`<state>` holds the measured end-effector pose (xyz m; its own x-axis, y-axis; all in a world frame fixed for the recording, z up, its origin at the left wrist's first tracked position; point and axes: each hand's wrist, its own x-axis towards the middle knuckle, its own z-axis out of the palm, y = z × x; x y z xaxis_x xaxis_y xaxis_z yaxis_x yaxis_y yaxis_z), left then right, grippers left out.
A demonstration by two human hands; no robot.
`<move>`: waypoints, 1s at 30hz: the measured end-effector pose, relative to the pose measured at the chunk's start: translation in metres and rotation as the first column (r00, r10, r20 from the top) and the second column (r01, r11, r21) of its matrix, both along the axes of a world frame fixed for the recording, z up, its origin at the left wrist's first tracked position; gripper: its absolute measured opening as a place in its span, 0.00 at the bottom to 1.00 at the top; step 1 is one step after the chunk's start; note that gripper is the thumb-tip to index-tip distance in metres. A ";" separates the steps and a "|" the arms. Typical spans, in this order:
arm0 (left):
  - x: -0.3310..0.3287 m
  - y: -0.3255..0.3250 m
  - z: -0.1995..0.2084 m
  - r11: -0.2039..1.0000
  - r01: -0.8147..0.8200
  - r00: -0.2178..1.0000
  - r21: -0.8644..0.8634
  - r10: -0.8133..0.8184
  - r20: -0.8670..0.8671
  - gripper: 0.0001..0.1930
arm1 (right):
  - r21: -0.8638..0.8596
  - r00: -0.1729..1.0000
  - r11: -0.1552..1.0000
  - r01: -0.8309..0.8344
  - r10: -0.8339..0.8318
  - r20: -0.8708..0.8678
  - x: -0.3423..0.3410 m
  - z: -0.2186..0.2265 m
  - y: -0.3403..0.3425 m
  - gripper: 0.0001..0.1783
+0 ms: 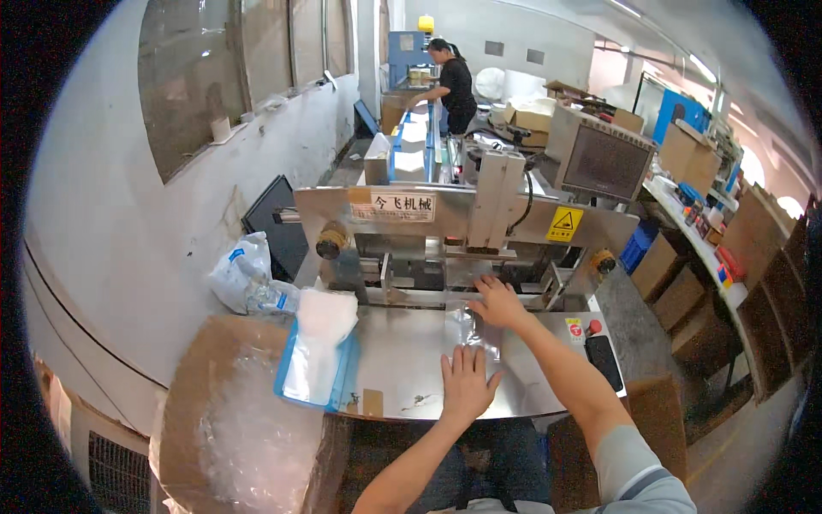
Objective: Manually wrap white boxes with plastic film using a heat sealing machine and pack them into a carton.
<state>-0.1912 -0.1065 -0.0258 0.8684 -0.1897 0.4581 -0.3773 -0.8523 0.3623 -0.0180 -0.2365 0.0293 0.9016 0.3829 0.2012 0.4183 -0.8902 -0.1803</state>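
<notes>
Whitewashed wall (111,171) lines the left of the workshop, and well back I can see a person in black (456,90) leaning over a blue-edged track (396,167). Nearer, a metal machine crossbar (454,214) spans the steel tabletop (394,351). Clear plastic film (467,325) lies flat on that steel, running up toward the opening beneath the crossbar. I have the left hand (467,390) palm down at the film's near end, fingers fanned out. With the right hand (499,302) I reach to its far end, fingers spread, palm down; I can't tell whether the fingertips press on it. To my left, a blue tray (300,396) carries white sheets (318,334), beside a cardboard box (184,377) of crumpled clear plastic (257,437). A black phone (604,361) lies right of my hands, just below a red button (593,327).
</notes>
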 end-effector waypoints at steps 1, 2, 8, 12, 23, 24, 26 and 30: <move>0.000 0.000 -0.002 1.000 0.002 1.000 0.000 -0.002 0.001 0.34 | 0.001 1.000 1.000 -0.008 0.008 0.015 0.001 -0.002 -0.001 0.37; 0.001 -0.001 -0.003 1.000 -0.005 0.999 -0.006 0.005 0.032 0.33 | 0.004 0.999 1.000 -0.014 0.014 0.029 0.001 -0.004 -0.003 0.37; 0.000 -0.003 0.000 0.999 -0.037 0.998 0.037 0.035 0.054 0.31 | 0.035 0.999 0.999 -0.011 0.010 0.039 0.001 0.007 -0.002 0.35; -0.004 -0.002 0.003 0.999 -0.038 0.999 0.030 0.037 0.014 0.31 | 0.026 0.999 1.000 0.015 -0.016 0.037 -0.004 0.022 0.003 0.32; -0.002 -0.004 0.010 0.984 -0.093 0.985 -0.154 0.114 0.132 0.37 | -0.045 0.996 0.997 0.061 -0.057 0.071 0.018 0.031 -0.003 0.27; -0.003 -0.003 0.010 0.974 -0.126 0.982 -0.191 0.149 0.113 0.37 | -0.057 0.995 0.997 0.056 -0.052 0.083 0.022 0.029 -0.002 0.27; -0.001 -0.001 0.008 0.961 -0.158 0.980 -0.225 0.180 0.085 0.38 | -0.119 0.994 0.991 0.067 -0.056 0.098 0.032 0.027 -0.001 0.28; 0.000 0.003 0.004 0.954 -0.165 0.973 -0.251 0.198 0.114 0.40 | -0.118 0.998 0.991 0.064 -0.063 0.009 0.037 0.027 -0.003 0.28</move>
<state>-0.1911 -0.1035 -0.0220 0.8039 0.0944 0.5873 -0.2846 -0.8060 0.5190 0.0185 -0.2393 0.0559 0.9240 0.3461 0.1625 0.3608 -0.9300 -0.0707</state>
